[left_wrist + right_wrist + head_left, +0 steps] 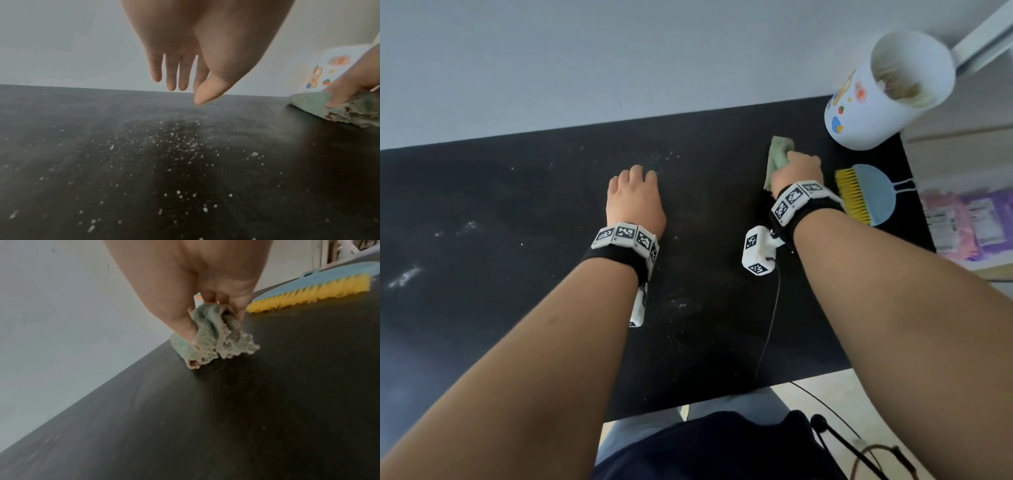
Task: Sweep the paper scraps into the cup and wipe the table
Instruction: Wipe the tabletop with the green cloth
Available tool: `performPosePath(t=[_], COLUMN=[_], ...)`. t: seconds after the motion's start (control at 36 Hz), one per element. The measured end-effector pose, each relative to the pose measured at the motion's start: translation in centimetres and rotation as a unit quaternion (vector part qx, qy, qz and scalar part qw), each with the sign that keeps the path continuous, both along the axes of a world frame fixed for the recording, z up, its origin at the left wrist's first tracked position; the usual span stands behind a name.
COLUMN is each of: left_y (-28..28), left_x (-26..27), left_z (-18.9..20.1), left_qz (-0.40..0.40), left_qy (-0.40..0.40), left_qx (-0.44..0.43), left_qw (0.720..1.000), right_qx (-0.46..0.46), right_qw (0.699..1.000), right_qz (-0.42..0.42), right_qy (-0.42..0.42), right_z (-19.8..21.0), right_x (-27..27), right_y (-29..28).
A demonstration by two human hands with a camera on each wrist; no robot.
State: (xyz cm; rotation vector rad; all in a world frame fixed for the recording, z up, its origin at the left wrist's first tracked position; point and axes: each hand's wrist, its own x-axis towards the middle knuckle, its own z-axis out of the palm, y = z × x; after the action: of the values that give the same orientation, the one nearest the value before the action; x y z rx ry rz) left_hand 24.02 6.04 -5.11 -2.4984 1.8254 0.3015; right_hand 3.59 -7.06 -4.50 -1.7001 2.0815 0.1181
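Green rag (777,161) on my black table (517,212).
My right hand (796,171) squeezes it; my left hand (635,198) hangs loose, holding nothing.

The right hand (796,171) grips a green cloth (777,161) on a black table (517,205); beyond the grip stands a white cup (876,106); right of it lies a brush (866,195); left of it rests the left hand (635,198).
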Motion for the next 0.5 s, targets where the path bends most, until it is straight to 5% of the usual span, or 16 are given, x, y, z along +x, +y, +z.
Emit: performPosePath(t=[0.11,0.36,0.5], left_y=[0.4,0.7,0.6], left_x=[0.6,2.2,3.1], left_z=[-0.4,-0.4,-0.2], left_qz=[0.024,0.068,0.079], left_qy=[0.009,0.016,0.009], left_qx=[0.006,0.031,0.026], left_qw=[1.0,0.997,0.997], right_qx=[-0.01,-0.043,0.009], right_qw=[1.0,0.977,0.968], right_qz=[0.005,0.199,0.193], right_qy=[0.005,-0.065,-0.157], right_z=[-0.4,-0.5,0.4], right_x=[2.1,8.4,9.3], right_y=[0.5,4.0,3.2])
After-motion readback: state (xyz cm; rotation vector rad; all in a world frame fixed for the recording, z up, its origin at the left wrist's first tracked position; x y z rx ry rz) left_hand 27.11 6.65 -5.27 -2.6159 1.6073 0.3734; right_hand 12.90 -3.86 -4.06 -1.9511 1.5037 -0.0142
